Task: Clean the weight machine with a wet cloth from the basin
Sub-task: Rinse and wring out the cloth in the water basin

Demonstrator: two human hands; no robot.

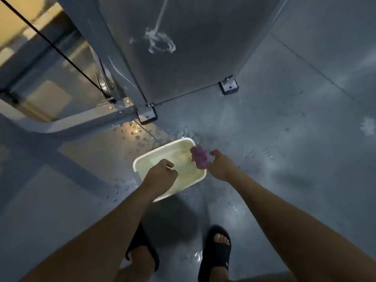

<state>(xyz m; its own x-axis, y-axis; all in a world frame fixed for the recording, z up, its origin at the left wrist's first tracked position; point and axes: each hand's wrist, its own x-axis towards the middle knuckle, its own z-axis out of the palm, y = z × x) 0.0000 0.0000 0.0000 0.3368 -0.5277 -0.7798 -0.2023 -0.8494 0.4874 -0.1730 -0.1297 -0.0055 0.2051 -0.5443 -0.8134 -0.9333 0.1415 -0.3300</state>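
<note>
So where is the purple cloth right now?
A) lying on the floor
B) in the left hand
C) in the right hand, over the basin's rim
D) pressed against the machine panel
C: the right hand grips the purple cloth above the right rim of the basin.

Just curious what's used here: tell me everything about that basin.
The basin is a cream, plastic-looking rectangular tub with rounded corners, sitting level on the wet grey floor near the machine's foot. It holds clear water. The right hand holds a purple cloth over its far right corner; the left hand hovers above it.
</note>
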